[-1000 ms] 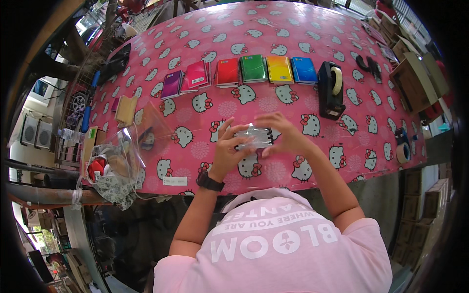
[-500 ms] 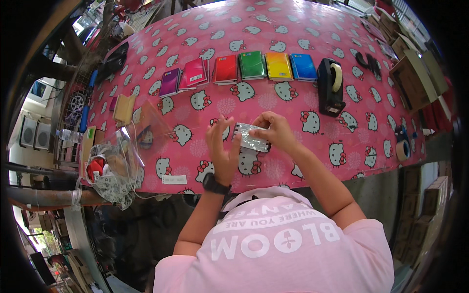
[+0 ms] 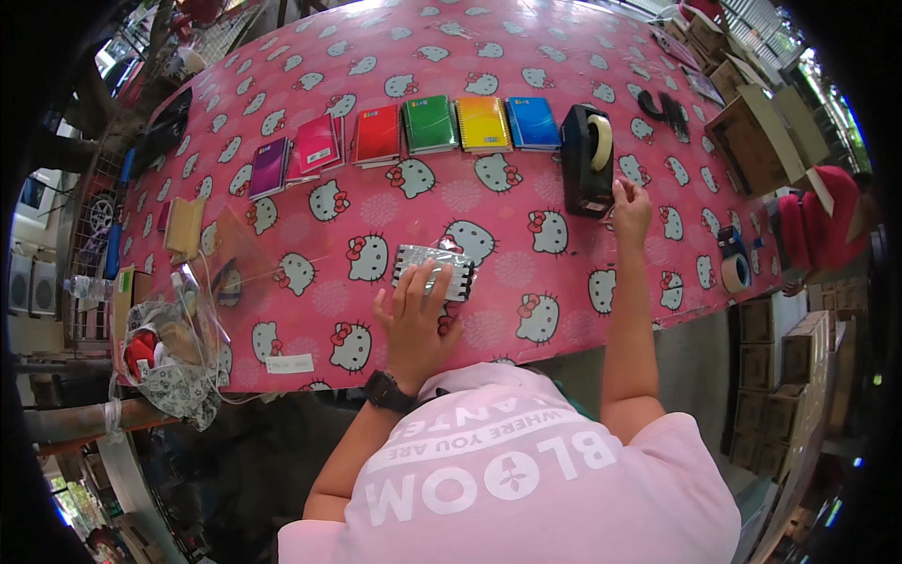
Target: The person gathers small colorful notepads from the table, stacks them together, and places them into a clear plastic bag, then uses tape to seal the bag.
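A small silvery, shiny packet [image 3: 458,274] with black coil-like edges on two sides lies on the pink table near me. My left hand [image 3: 416,320] rests on its near left part, fingers stretched out flat over it. Farther right, my right hand [image 3: 632,209] is raised beside the front end of a black tape dispenser [image 3: 576,174] that carries a pale roll of tape [image 3: 599,141]. Thumb and fingers of that hand are pinched together; whatever is between them is too small to make out.
Beyond my hands runs a row of notebooks: purple [image 3: 270,167], pink [image 3: 315,147], red [image 3: 378,133], green [image 3: 430,124], yellow [image 3: 484,125] and blue [image 3: 533,123]. A plastic bag of cloth [image 3: 178,357] sits at the left edge. Another tape roll [image 3: 736,273] and cardboard boxes [image 3: 752,141] are at right.
My right hand has left the packet and reached right to the tape dispenser. The packet now lies lower on the table, with my left hand flat on it. The view has shifted right.
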